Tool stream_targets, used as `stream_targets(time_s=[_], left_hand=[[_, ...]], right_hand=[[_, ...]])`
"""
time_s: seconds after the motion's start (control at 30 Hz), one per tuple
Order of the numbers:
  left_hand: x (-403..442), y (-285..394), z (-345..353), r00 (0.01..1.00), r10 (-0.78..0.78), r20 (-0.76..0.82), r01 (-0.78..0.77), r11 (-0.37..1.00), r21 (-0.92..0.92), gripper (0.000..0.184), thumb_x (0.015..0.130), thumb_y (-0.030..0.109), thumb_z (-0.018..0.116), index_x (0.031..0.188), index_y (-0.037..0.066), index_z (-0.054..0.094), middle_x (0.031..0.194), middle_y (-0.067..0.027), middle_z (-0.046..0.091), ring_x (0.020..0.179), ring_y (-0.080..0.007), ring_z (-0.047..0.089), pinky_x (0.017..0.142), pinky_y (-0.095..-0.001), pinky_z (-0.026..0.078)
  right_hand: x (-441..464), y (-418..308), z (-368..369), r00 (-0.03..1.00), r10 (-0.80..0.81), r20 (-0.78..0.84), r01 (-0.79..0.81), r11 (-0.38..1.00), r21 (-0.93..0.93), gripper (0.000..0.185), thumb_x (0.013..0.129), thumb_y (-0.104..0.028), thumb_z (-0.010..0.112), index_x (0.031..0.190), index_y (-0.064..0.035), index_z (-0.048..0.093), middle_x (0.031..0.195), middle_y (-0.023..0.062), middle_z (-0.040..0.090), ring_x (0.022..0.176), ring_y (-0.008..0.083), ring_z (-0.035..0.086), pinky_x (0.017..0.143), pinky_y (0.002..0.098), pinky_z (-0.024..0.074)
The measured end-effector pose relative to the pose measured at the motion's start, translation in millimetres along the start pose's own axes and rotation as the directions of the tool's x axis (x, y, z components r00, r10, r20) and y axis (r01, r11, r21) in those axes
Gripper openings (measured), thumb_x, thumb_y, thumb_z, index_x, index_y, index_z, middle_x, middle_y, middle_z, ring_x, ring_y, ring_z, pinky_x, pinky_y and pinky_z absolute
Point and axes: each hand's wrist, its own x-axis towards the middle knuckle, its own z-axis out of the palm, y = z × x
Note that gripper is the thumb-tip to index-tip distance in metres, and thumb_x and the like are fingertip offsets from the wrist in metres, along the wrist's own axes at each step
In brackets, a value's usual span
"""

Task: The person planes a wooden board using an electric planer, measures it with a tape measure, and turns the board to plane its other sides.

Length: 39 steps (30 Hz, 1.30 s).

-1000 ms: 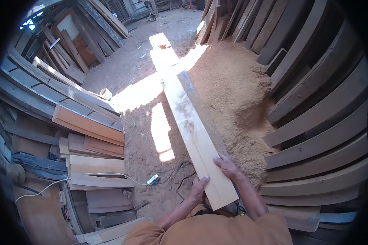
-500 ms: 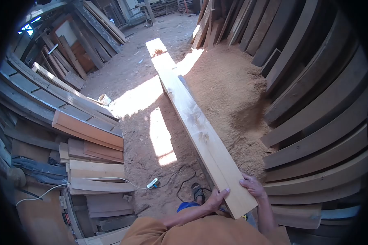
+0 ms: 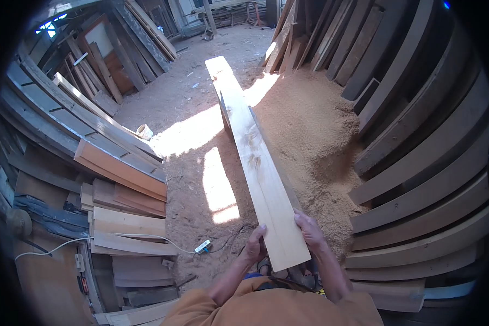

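A long, pale wooden plank (image 3: 263, 174) with dark knots stretches away from me. My left hand (image 3: 255, 243) grips its near left edge, the thumb on top and the fingers hidden beneath. On the opposite edge, my right hand (image 3: 309, 231) is closed round the wood, thumb along the side. Beneath the plank's middle, a darker support (image 3: 226, 117) shows in part at its left edge. The near end hangs just in front of my body.
Sawdust (image 3: 304, 114) is heaped on the right, below a row of leaning boards (image 3: 418, 179). Stacked boards (image 3: 127, 228) line the left. A power strip (image 3: 202, 247) with a cord lies on the floor, and a white bucket (image 3: 144, 131) stands farther off.
The plank's near end has swung left and away from my body, both hands moving with it. My left hand now sits farther forward along its edge. The view has shifted slightly.
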Motion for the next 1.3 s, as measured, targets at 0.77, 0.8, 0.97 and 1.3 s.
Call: stream_targets(time_s=[0.77, 0.8, 0.97, 1.3], left_hand=[[-76.4, 210.9, 143.3, 0.565, 0.579, 0.588, -0.317, 0.810, -0.493, 0.085, 0.103, 0.045, 0.055, 0.153, -0.013, 0.017, 0.146, -0.0476, 0.033, 0.133, -0.0629, 0.038, 0.109, -0.0623, 0.046], [-76.7, 209.5, 146.4, 0.570, 0.580, 0.583, -0.310, 0.808, -0.501, 0.085, 0.103, 0.044, 0.055, 0.153, -0.013, 0.017, 0.146, -0.0477, 0.033, 0.133, -0.0630, 0.038, 0.109, -0.0623, 0.046], [-74.3, 206.6, 151.0, 0.591, 0.565, 0.575, -0.296, 0.816, -0.497, 0.084, 0.104, 0.043, 0.055, 0.154, -0.012, 0.017, 0.146, -0.0476, 0.033, 0.133, -0.0632, 0.038, 0.110, -0.0623, 0.045], [-58.3, 180.0, 136.5, 0.569, 0.506, 0.649, -0.326, 0.863, -0.387, 0.086, 0.103, 0.062, 0.042, 0.160, 0.002, 0.019, 0.156, -0.0349, 0.032, 0.142, -0.0560, 0.034, 0.116, -0.0684, 0.032]], right_hand=[[-62.1, 17.4, -59.1, 0.906, -0.322, -0.276, -0.182, 0.293, -0.939, 0.057, 0.087, -0.032, 0.069, 0.129, 0.0046, 0.060, 0.116, 0.0270, 0.066, 0.112, 0.0398, 0.065, 0.095, 0.0458, 0.0519], [-73.0, 30.8, -67.3, 0.894, -0.290, -0.342, -0.266, 0.271, -0.925, 0.058, 0.085, -0.031, 0.069, 0.128, 0.0062, 0.060, 0.118, 0.0287, 0.066, 0.114, 0.0427, 0.064, 0.096, 0.0484, 0.0510], [-105.9, 88.1, -104.0, 0.879, -0.053, -0.474, -0.416, 0.403, -0.815, 0.057, 0.083, -0.029, 0.071, 0.127, 0.0050, 0.060, 0.115, 0.0280, 0.067, 0.114, 0.0431, 0.064, 0.098, 0.0499, 0.0504], [-96.1, 39.2, -46.1, 0.908, -0.188, -0.374, -0.257, 0.456, -0.852, 0.061, 0.088, -0.030, 0.069, 0.136, 0.0050, 0.053, 0.119, 0.0242, 0.068, 0.116, 0.0372, 0.065, 0.098, 0.0424, 0.0523]])
